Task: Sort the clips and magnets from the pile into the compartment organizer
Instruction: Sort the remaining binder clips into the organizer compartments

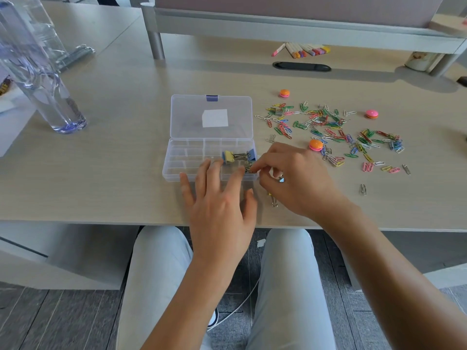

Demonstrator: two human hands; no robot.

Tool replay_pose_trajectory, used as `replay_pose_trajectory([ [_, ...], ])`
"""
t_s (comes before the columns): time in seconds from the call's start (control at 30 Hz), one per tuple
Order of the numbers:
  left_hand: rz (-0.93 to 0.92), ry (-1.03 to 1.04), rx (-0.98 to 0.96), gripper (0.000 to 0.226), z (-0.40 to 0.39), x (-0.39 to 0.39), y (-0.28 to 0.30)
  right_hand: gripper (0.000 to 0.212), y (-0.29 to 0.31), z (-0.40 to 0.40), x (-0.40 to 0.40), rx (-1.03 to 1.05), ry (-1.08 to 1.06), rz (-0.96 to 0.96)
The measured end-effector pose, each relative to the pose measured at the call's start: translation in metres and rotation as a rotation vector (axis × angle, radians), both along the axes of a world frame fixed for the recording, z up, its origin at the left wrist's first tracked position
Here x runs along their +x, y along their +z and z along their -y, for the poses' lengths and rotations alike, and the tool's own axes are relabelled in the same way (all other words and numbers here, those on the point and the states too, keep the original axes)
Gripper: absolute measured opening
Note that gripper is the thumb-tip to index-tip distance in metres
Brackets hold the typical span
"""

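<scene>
Pinching a binder clip (249, 169), right hand (295, 178); left hand (217, 195) flat on organizer (177, 170)

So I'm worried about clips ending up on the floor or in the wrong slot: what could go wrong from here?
1. The right hand pinches a binder clip at the organizer's right end; released early, it may land outside.
2. The left hand hides the near compartments, so a clip could drop into the wrong one.
3. A loose binder clip lies near the desk's front edge beside the right wrist; a sweep could knock it off.
</scene>
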State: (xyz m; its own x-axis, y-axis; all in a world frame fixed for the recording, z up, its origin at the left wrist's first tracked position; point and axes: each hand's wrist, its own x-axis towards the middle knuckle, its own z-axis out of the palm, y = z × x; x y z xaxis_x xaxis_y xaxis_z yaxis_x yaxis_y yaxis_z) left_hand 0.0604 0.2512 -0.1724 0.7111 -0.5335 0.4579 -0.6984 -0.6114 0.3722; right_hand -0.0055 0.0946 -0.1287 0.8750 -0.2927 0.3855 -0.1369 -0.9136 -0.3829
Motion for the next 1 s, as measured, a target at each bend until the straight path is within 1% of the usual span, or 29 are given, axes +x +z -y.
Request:
replay_pose_trajectory([
  [0.17,0.011,0.0,0.012,0.042,0.0,-0.001,0.0,0.025,-0.003,0.001,0.001,0.0,0.014,-0.032],
  [0.27,0.015,-0.003,-0.002,0.042,0.0,-0.001,0.0,0.023,-0.002,0.002,-0.002,0.039,0.011,-0.004],
  [0.33,0.017,-0.007,-0.068,0.04,0.0,-0.002,-0.001,0.023,-0.003,0.007,-0.007,0.119,-0.047,0.055],
  [0.43,0.008,-0.045,-0.223,0.034,0.0,-0.005,-0.002,0.021,-0.006,0.016,-0.02,0.206,-0.185,0.101],
  [0.53,0.007,-0.097,-0.271,0.028,0.001,-0.013,0.001,0.02,-0.008,0.022,-0.037,0.228,-0.264,0.107],
  [0.67,-0.054,-0.142,-0.224,0.026,0.01,-0.026,0.002,0.019,-0.014,0.021,-0.052,0.232,-0.329,0.117],
  [0.73,-0.073,-0.144,-0.178,0.027,0.014,-0.031,0.001,0.017,-0.016,0.019,-0.057,0.231,-0.326,0.121],
  [0.83,-0.07,-0.103,-0.109,0.028,0.02,-0.034,0.002,0.01,-0.018,0.015,-0.063,0.256,-0.332,0.125],
  [0.9,-0.053,-0.08,-0.072,0.03,0.025,-0.034,0.004,0.003,-0.02,0.012,-0.064,0.302,-0.382,0.142],
  [0.93,-0.04,-0.077,-0.056,0.029,0.027,-0.034,0.004,0.005,-0.021,0.012,-0.063,0.319,-0.415,0.148],
  [1.0,-0.028,-0.078,-0.041,0.023,0.029,-0.032,0.005,0.014,-0.021,0.01,-0.06,0.327,-0.474,0.131],
])
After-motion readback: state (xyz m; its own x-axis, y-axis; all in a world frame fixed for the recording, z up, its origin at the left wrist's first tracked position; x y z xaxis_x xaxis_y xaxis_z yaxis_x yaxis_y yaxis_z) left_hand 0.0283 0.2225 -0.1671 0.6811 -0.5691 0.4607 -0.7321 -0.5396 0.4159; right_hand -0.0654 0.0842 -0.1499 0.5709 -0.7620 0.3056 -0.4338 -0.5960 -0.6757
